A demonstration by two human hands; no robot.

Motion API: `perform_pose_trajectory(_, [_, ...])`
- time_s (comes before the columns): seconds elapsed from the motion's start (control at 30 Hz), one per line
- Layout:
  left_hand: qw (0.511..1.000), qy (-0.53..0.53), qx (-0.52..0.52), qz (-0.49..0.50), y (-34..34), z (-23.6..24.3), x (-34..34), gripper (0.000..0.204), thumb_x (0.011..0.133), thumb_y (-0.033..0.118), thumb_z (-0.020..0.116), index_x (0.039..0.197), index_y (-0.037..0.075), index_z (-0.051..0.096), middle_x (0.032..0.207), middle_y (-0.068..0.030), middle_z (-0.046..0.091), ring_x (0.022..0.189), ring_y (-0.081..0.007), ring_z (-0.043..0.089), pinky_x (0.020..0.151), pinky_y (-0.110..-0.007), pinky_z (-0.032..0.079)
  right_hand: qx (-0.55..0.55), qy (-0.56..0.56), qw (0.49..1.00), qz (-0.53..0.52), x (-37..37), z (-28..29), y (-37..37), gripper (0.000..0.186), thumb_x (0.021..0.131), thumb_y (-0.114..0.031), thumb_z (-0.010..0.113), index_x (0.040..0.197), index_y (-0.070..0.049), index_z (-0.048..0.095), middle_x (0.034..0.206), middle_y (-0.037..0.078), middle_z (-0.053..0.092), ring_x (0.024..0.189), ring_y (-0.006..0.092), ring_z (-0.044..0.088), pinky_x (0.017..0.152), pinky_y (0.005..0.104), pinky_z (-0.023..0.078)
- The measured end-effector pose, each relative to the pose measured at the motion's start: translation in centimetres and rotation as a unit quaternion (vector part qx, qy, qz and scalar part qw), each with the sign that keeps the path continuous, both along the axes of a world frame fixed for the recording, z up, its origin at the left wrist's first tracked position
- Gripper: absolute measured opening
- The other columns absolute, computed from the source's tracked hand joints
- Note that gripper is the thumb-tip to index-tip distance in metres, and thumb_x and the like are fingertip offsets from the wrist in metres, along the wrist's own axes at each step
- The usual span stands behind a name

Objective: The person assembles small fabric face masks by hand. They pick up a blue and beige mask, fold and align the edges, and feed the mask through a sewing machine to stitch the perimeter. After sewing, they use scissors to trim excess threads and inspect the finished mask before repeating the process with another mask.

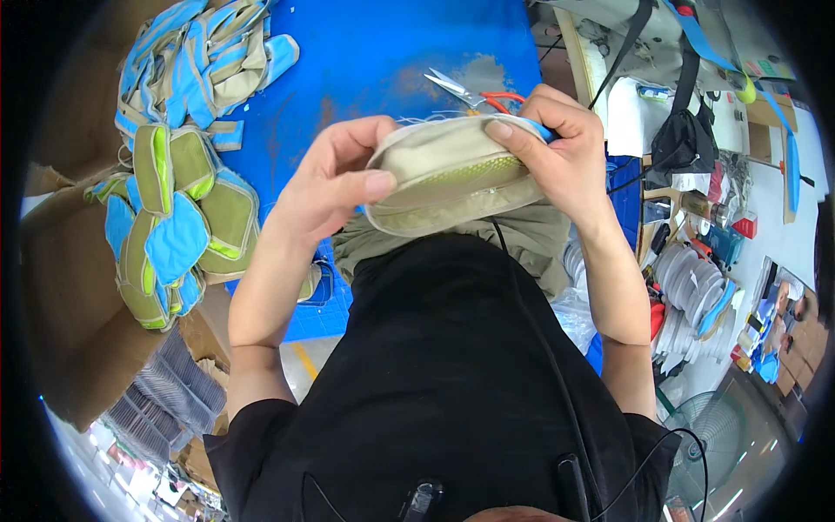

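Observation:
Between my two hands is a beige fabric pouch (435,157), its rounded opening facing me. Green mesh lines the inside, and loose white threads hang along its far edge. My left hand (344,170) pinches the left end between thumb and fingers. At the other end, my right hand (557,143) grips the rim with the thumb on top. A bit of blue fabric shows by the right fingers. Just beyond the pouch, scissors (470,92) with red-orange handles lie on the blue table (348,52), blades pointing to the far left.
At the left are stacked olive, blue and lime pouches (178,226), with blue and beige fabric strips (204,65) behind them. A large cardboard box (70,252) borders the table's left. To the right stand a sewing machine (731,43) and stacked white pieces (691,291).

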State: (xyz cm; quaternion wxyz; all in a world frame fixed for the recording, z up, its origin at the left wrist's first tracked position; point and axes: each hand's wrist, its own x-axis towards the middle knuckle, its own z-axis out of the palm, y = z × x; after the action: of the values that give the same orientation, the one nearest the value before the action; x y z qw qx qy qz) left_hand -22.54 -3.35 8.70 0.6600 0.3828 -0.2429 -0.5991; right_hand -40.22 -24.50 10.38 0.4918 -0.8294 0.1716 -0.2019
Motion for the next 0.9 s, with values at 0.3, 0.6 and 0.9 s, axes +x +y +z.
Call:
perform_pose_trajectory(0.3, [0.720, -0.562, -0.093, 0.397, -4.4, 0.4, 3.9, 0.013, 0.091, 0.006, 0.068, 0.104, 0.004, 0.067, 0.104, -0.0072, 0.073, 0.089, -0.0172, 0.067, 0.078, -0.031, 0.055, -0.013, -0.027, 0.993, 0.118, -0.8, 7.0, 6.1, 0.056, 0.070, -0.026, 0.092, 0.117, -0.002, 0.072, 0.106, 0.013, 0.069, 0.082, 0.0238, 0.067, 0.068, 0.0327, 0.054])
perform_pose_trajectory(0.6, [0.846, -0.340, -0.190, 0.363, -5.4, 1.6, 0.7, 0.028, 0.096, 0.018, 0.063, 0.119, 0.004, 0.057, 0.119, -0.0100, 0.065, 0.103, -0.0211, 0.062, 0.088, -0.035, 0.052, 0.154, -0.137, 0.976, -0.069, 4.0, 3.0, 0.7, 0.029, 0.087, -0.017, 0.078, 0.113, -0.004, 0.074, 0.094, 0.008, 0.068, 0.078, 0.0121, 0.062, 0.070, 0.0268, 0.049])
perform_pose_trajectory(0.9, [0.891, -0.189, -0.170, 0.375, -6.9, 1.4, 0.5, 0.044, 0.100, 0.030, 0.058, 0.134, 0.005, 0.048, 0.134, -0.0128, 0.056, 0.117, -0.0250, 0.058, 0.098, -0.040, 0.049, 0.038, -0.058, 0.997, 0.027, 5.2, 3.8, 0.7, 0.021, 0.084, -0.016, 0.080, 0.097, -0.001, 0.074, 0.082, 0.007, 0.067, 0.072, 0.0131, 0.062, 0.066, 0.0285, 0.050])
